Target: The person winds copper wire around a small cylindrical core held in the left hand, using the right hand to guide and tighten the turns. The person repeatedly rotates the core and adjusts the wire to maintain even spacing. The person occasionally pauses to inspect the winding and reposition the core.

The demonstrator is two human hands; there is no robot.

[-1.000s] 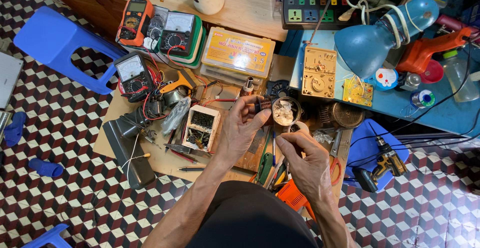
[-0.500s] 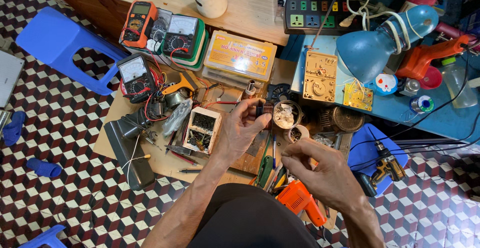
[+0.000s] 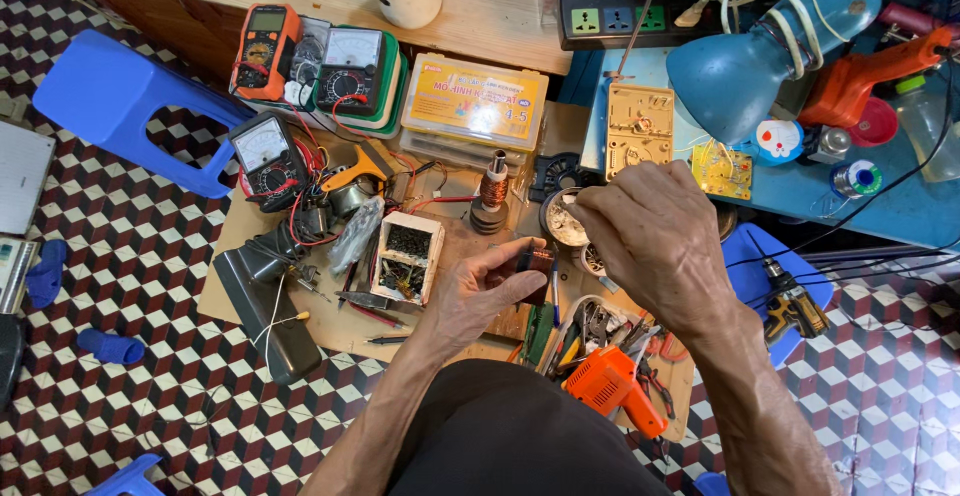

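My left hand (image 3: 480, 291) grips a small dark block wound with copper wire, a coil (image 3: 533, 261), over the brown work board (image 3: 330, 321). My right hand (image 3: 655, 236) hovers just right of it with its fingers curled over a round tin (image 3: 560, 221); whether it holds anything is hidden. A second copper coil (image 3: 493, 188) stands upright on a dark base behind the left hand. An open white box of electronic parts (image 3: 407, 256) lies left of my left hand.
Three meters (image 3: 265, 151) (image 3: 263, 51) (image 3: 350, 68) with red leads sit at the back left, near a yellow parts case (image 3: 477, 108). An orange drill (image 3: 612, 388) and loose hand tools lie near my body. A blue desk lamp (image 3: 745, 61), a power strip (image 3: 625, 6) and blue stools (image 3: 125, 106) surround the board.
My left hand has drawn back toward me with the small coil. My right hand has risen from beside my lap to above the round tin.
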